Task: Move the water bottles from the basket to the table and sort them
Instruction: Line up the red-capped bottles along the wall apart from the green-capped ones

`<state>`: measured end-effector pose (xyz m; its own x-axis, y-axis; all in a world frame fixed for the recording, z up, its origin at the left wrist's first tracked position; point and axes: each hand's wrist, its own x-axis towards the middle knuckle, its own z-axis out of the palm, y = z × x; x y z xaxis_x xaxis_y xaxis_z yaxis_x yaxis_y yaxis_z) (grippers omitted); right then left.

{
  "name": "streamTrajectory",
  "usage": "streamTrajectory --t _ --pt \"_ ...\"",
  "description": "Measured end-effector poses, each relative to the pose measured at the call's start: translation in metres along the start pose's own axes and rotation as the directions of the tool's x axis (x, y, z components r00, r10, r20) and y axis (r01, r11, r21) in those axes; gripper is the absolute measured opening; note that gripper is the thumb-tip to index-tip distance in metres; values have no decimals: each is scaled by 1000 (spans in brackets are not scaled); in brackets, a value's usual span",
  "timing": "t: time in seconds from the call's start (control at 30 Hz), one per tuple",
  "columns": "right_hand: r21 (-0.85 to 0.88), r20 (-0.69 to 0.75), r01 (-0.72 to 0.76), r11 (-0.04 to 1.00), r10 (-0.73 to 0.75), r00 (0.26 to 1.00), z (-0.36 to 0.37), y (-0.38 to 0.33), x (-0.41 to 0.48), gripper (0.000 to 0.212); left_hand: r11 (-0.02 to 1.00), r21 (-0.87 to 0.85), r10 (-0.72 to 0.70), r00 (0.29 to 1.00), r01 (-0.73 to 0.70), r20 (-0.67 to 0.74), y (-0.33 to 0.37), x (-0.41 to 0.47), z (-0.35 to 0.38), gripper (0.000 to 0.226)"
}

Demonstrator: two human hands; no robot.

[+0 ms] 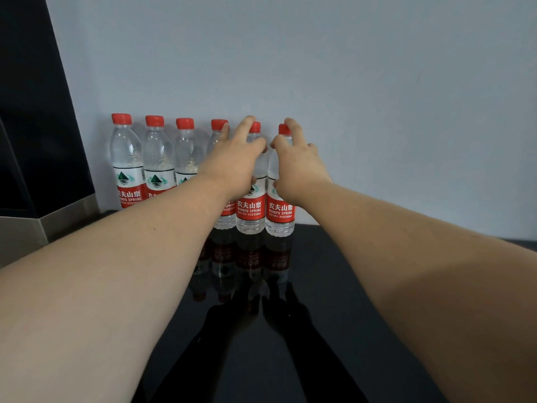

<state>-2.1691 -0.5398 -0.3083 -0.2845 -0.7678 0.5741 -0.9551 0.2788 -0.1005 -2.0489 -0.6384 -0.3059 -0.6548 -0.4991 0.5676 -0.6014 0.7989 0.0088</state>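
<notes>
You have six water bottles standing upright in one row on the table, running from about 10 o'clock to 12 o'clock against the wall. Each of the six carries one red cap and one red-and-white label. You have two hands in view: one left hand and one right hand, both at 12 o'clock.

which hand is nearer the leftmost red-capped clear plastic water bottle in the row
Left. The left hand is over the fourth and fifth bottles, a few bottles from the leftmost red-capped clear plastic water bottle; the right hand is on the far-right one.
</notes>
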Motion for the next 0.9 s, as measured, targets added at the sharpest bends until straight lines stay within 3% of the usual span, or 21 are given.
streamTrajectory --t 0.47,0.7,0.8,0.9 --pt "-33 -4 8 999 -8 1000 7 6 10 71 1000 25 -3 1000 3 14 1 8 6 58" --pt "1 33 61 998 -61 998 8 13 3 81 1000 -10 -21 1000 21 19 3 9 6 91" --pt "43 81 24 999 -27 996 0 12 -2 85 997 -19 -77 996 78 52 8 5 -5 94" --pt "13 86 -29 1000 28 996 -24 8 -10 76 991 -6 -131 990 131 56 14 1 -33 87"
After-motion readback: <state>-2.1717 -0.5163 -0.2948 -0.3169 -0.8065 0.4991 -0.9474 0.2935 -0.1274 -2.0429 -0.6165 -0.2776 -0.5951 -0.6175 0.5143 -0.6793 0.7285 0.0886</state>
